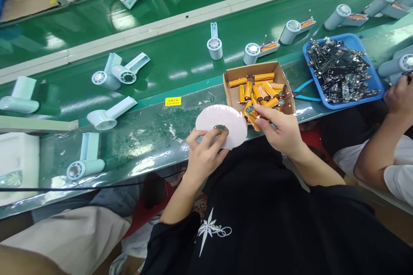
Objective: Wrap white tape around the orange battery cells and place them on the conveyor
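Note:
My left hand [208,150] holds a flat white roll of tape [206,116], its fingers hooked into the centre hole. Small pinkish marks run along the roll's upper edge. Just right of it, my right hand [282,131] pinches an orange battery [253,121] between thumb and fingers, close to the roll's edge. A small dark round piece shows at the battery's upper end; I cannot make out what it is. Behind my right hand stands an open cardboard box [227,90] of orange batteries with thin wires, partly covered by that hand.
A blue tray [376,81] of circuit boards stands right, beside blue-handled pliers [306,94]. Light-blue fan housings [214,47] lie along the green conveyor [174,60]. A yellow label [173,101] is stuck to the bench. Co-workers sit on both sides; one's hand [400,94] is at right.

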`<state>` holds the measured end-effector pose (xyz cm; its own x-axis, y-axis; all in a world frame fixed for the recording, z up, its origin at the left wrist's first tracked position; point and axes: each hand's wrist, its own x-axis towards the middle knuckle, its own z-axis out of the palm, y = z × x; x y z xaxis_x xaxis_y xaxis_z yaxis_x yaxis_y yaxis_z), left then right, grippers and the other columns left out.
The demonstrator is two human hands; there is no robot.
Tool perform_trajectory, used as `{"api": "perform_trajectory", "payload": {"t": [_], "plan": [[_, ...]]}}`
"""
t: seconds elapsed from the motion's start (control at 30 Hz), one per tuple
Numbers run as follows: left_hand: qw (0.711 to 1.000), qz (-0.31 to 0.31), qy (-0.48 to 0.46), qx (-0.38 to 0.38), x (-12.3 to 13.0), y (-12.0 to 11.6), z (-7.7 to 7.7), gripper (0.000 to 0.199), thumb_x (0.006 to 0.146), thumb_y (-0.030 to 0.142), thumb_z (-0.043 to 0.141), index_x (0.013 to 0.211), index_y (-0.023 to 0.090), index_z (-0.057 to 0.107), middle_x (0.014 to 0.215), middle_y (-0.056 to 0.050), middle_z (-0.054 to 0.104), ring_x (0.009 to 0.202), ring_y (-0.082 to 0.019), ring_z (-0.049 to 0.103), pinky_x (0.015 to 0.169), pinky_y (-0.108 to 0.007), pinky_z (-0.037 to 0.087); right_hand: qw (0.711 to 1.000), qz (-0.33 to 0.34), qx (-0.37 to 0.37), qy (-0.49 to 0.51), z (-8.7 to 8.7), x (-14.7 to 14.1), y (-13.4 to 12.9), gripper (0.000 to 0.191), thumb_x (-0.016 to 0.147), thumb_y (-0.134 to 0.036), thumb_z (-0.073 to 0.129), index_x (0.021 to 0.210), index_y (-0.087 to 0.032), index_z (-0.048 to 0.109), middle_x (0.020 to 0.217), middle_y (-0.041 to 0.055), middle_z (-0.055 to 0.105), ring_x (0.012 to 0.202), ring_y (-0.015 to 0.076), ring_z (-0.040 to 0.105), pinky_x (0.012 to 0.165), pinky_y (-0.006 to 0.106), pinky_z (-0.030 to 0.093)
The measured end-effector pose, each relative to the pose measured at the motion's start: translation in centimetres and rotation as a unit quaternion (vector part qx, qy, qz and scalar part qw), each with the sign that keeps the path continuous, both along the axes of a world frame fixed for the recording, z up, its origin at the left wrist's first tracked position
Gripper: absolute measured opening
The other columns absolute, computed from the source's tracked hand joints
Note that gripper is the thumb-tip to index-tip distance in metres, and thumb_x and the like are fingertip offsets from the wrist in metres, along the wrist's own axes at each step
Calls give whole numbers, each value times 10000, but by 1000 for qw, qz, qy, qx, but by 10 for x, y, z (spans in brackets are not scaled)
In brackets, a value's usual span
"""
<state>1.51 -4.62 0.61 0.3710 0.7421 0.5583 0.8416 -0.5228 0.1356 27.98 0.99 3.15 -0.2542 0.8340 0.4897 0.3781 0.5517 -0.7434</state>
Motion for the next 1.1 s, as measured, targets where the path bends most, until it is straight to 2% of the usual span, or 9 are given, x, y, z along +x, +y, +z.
{"api": "perform_trajectory", "payload": {"t": [0.13,0.27,0.43,0.5,0.63,0.77,0.87,0.97,1.1], "plan": [[999,24,20,19,4,0,-1,441,913,194,847,1343,259,781,1155,-77,798,1063,-312,509,1141,-486,438,999,45,-26,-16,-4,4,3,396,1090,-307,752,1486,-324,756,1372,17,792,1184,252,809,1128,370,667],[998,48,-1,37,17,2,-2,480,921,222,864,1388,290,779,1181,-100,776,1037,-315,469,1171,-513,419,984,26,-122,128,-19,2,10,523,1014,-526,847,1489,-340,735,1272,19,816,1081,255,830,998,403,734],[991,95,-31,91,44,5,-6,447,930,225,865,1368,247,778,1121,-134,738,1024,-307,447,1107,-512,420,954,-106,-83,268,-46,-40,4,880,1076,-712,655,1796,-452,220,1590,74,637,1337,294,735,1082,470,702],[988,121,-39,93,51,1,-7,411,938,252,857,1343,237,786,1088,-134,720,1012,-297,466,1045,-500,428,947,-120,-80,287,-51,-52,0,906,1076,-728,635,1794,-474,146,1636,74,591,1382,309,708,1104,488,691],[997,49,-60,0,48,-23,-4,403,931,276,848,1323,205,789,987,-110,689,951,-266,530,926,-453,436,954,-90,-119,259,-33,-18,16,779,1001,-757,735,1656,-431,466,1575,71,634,1292,327,753,1018,480,728],[992,-6,-45,-116,6,-33,-11,392,922,268,825,1309,224,784,1022,-119,712,1004,-290,578,940,-459,459,939,-181,-42,288,0,50,45,581,1006,-669,765,1521,-441,622,1595,21,610,1430,309,669,1084,423,698],[983,78,3,-165,-48,-11,-25,497,890,350,870,1362,238,767,1181,-160,735,1132,-354,572,1012,-522,468,932,-152,-60,324,3,66,45,547,987,-556,827,1496,-485,638,1516,-22,669,1388,270,699,1084,400,702],[970,90,-9,-224,-90,34,-26,569,882,455,867,1410,283,743,1324,-144,729,1249,-383,564,1105,-566,470,922,-109,-135,346,-15,60,34,510,993,-539,838,1464,-445,667,1329,-11,772,1257,261,774,1016,423,735],[971,73,-101,-205,-69,145,-3,458,1051,546,607,1391,263,724,1275,-122,730,1225,-321,632,1156,-511,500,894,-93,-147,414,-32,55,29,486,915,-427,964,1348,-421,745,1179,-27,831,1085,224,832,886,332,751]]}}
